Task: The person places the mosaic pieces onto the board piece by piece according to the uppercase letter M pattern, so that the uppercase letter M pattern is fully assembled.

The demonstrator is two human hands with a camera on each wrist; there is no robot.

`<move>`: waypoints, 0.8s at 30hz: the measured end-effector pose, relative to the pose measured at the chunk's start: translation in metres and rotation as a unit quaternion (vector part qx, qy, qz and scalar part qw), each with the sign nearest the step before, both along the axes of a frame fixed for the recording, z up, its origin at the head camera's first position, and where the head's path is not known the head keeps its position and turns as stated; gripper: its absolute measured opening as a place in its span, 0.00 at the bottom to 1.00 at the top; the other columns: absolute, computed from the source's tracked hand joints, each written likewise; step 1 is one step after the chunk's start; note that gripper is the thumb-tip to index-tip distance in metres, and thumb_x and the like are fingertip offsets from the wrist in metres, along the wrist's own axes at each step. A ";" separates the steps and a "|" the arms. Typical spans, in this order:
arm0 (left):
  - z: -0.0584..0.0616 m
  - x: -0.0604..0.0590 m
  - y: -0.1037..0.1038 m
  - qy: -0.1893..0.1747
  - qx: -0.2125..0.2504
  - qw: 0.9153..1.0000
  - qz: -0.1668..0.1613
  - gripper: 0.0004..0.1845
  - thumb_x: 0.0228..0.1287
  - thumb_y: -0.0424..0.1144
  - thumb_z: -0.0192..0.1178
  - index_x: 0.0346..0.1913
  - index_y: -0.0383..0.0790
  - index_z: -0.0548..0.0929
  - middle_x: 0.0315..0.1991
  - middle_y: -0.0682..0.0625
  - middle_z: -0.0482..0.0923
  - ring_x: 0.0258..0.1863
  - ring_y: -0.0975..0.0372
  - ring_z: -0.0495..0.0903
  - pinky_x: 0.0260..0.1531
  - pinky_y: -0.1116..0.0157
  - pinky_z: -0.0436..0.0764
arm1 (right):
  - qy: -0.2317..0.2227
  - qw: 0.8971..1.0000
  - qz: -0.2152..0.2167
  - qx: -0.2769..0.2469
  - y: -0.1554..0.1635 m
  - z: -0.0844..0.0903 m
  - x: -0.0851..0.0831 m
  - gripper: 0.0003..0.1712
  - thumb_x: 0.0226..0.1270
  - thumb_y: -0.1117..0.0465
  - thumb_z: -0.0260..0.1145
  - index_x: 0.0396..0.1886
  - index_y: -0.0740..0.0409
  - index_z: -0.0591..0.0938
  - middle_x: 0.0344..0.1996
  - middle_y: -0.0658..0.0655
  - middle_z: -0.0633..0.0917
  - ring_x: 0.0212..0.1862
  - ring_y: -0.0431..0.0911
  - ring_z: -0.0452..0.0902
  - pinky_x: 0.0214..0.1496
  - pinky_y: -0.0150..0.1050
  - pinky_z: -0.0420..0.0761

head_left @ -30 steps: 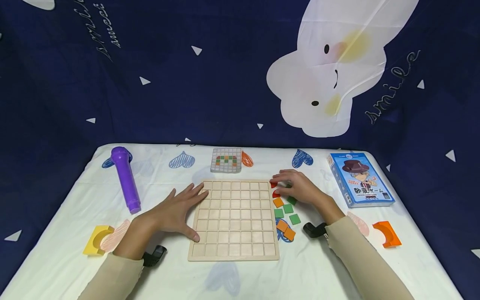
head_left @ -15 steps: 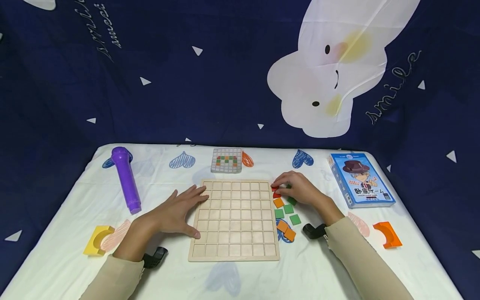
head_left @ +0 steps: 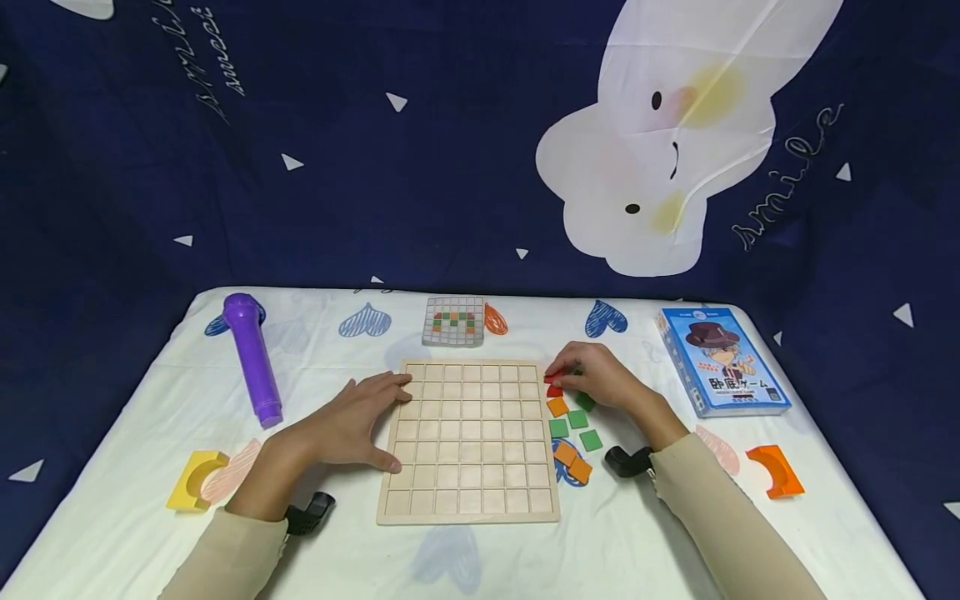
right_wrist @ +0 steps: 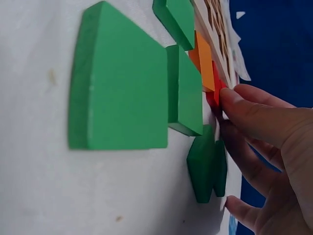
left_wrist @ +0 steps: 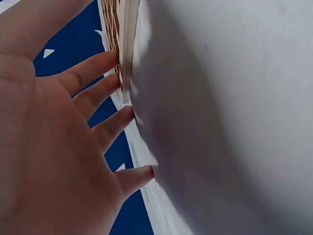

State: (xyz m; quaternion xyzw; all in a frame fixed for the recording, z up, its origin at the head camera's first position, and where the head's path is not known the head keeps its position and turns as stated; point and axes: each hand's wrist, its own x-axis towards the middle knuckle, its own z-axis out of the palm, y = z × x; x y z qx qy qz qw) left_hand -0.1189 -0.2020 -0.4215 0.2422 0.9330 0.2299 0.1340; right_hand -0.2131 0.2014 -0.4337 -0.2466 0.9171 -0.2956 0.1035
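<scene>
A wooden grid board (head_left: 468, 442) lies in the middle of the white cloth, all its cells bare. My left hand (head_left: 367, 417) rests flat on the cloth at the board's left edge (left_wrist: 124, 49), fingers spread and straight, their tips touching that edge. My right hand (head_left: 564, 380) is at the board's upper right corner, its fingertips (right_wrist: 230, 98) pinching a red tile (head_left: 553, 377). Just below it lies another red tile (head_left: 554, 390). Orange tiles (head_left: 557, 406) and green tiles (head_left: 577, 418) lie loose in a cluster by the board's right side. Green tiles (right_wrist: 117, 88) fill the right wrist view.
A small pattern card (head_left: 452, 321) with coloured squares lies behind the board. A purple toy microphone (head_left: 251, 358) is at the left, a blue card box (head_left: 720, 360) at the right. A yellow arch block (head_left: 195, 479) and an orange arch block (head_left: 776, 468) sit near the front corners.
My right hand's fingers have curled in and closed on the red tile at the board's corner. My left hand has slid slightly back along the board's left edge.
</scene>
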 end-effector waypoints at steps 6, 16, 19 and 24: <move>-0.001 0.000 -0.002 -0.004 0.003 1.000 -0.003 0.48 0.42 0.61 0.79 0.65 0.40 0.74 0.80 0.41 0.59 0.81 0.40 0.54 0.73 0.24 0.50 | 0.000 1.000 0.004 -0.006 0.001 0.002 0.000 0.08 0.63 0.65 0.74 0.42 0.51 0.91 0.47 0.53 0.90 0.49 0.46 0.84 0.55 0.43 0.87; -0.003 -0.001 -0.005 -0.022 0.010 1.000 0.003 0.51 0.43 0.62 0.78 0.68 0.40 0.73 0.82 0.42 0.56 0.82 0.41 0.52 0.75 0.25 0.47 | 0.026 0.999 -0.011 -0.031 -0.001 0.010 0.000 0.11 0.63 0.65 0.74 0.45 0.54 0.92 0.48 0.52 0.91 0.54 0.49 0.85 0.58 0.47 0.87; -0.002 -0.001 -0.005 -0.024 0.009 1.000 0.003 0.51 0.42 0.62 0.78 0.69 0.40 0.73 0.82 0.43 0.57 0.82 0.41 0.52 0.75 0.26 0.47 | 0.026 0.999 -0.011 -0.046 -0.002 0.013 0.000 0.11 0.64 0.64 0.73 0.46 0.56 0.91 0.49 0.52 0.90 0.54 0.49 0.85 0.56 0.44 0.88; -0.002 -0.002 -0.005 -0.027 0.011 1.000 0.002 0.52 0.42 0.62 0.78 0.69 0.40 0.73 0.82 0.42 0.56 0.82 0.41 0.52 0.75 0.26 0.47 | 0.012 0.998 0.011 -0.060 -0.007 0.018 0.001 0.13 0.66 0.65 0.70 0.49 0.59 0.90 0.53 0.57 0.88 0.55 0.52 0.85 0.51 0.38 0.89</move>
